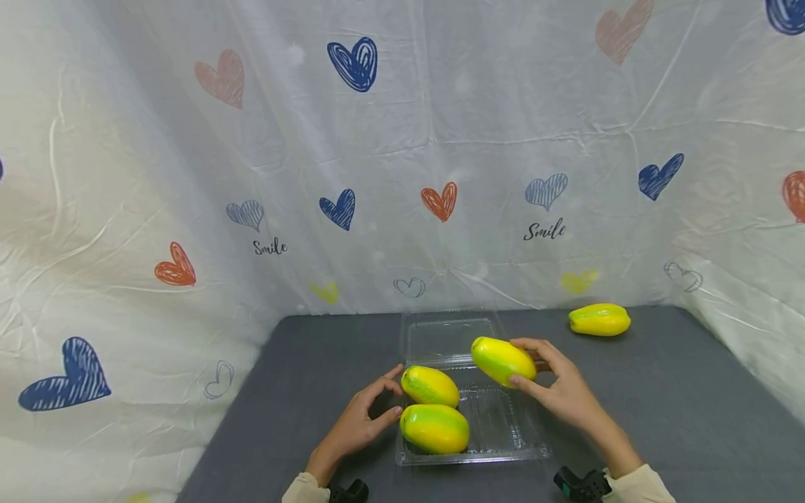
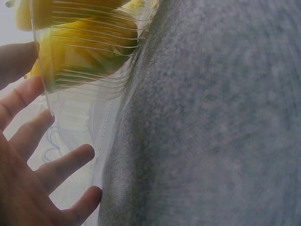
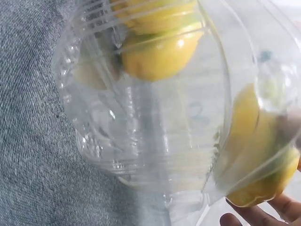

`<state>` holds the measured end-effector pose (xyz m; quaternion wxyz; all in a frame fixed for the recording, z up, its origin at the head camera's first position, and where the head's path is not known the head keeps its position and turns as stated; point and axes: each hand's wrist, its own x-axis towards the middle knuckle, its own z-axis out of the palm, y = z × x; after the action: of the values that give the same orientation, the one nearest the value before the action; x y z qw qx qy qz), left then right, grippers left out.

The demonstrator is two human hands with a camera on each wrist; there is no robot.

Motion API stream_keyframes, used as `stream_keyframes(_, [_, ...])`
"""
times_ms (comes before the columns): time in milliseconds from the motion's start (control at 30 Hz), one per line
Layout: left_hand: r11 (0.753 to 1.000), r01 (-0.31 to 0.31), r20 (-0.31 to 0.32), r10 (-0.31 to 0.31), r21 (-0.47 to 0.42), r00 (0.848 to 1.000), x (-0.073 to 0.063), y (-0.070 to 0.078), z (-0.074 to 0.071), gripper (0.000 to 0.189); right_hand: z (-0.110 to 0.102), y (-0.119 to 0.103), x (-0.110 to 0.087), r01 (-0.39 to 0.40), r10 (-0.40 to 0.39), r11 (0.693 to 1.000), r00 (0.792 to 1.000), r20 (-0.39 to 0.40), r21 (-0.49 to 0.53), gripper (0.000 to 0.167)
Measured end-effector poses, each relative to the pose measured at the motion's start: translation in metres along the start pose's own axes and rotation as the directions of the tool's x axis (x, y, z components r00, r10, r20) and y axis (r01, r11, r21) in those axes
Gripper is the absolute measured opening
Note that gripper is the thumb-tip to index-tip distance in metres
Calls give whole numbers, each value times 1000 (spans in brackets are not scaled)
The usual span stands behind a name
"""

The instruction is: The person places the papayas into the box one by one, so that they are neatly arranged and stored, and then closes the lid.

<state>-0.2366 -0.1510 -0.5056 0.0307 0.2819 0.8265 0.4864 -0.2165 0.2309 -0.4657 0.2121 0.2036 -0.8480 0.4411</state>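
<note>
My right hand [image 1: 564, 388] holds a yellow-green papaya [image 1: 501, 360] between thumb and fingers, over the right half of a clear plastic clamshell box [image 1: 503, 423]. Two more papayas lie in the left half of the box: one farther back [image 1: 430, 386], the other in front [image 1: 435, 429]. At the box's left side is my left hand [image 1: 360, 420], fingers spread and fingertips right at the rim. Through the clear wall in the right wrist view, the held papaya [image 3: 256, 155] shows with fingertips under it.
The box's lid [image 1: 449, 340] lies folded back toward the rear of the dark grey table [image 1: 327, 349]. Another papaya [image 1: 599, 320] rests at the table's back right. A white curtain [image 1: 390, 154] printed with hearts hangs behind and along both sides.
</note>
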Motion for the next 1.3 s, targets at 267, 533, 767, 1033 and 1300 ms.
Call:
stream_keyframes(267, [1000,-3,1,3,2,1000,-1,0,-1,20,10,1,-1,-5,6,1000,998,64,-24,57])
stream_keyframes(533, [1000,0,1,0,7,1000,0,-1,-1,18,20,0,-3,-16,22,998,996,92,-63,56])
stream_keyframes(767, [1000,-5,4,5,6,1000,0,-2,0,16,26,2,-5,-20,24,999,995,102,-46,56])
stream_keyframes(1033, [1000,-9,4,9,1,1000,1,-1,-1,17,31,3,-5,-10,16,998,996,87,-68,58])
stream_keyframes(1300, [1000,-2,6,2,0,1000,0,0,-1,18,37,3,-7,15,-9,996,998,66,-93,59])
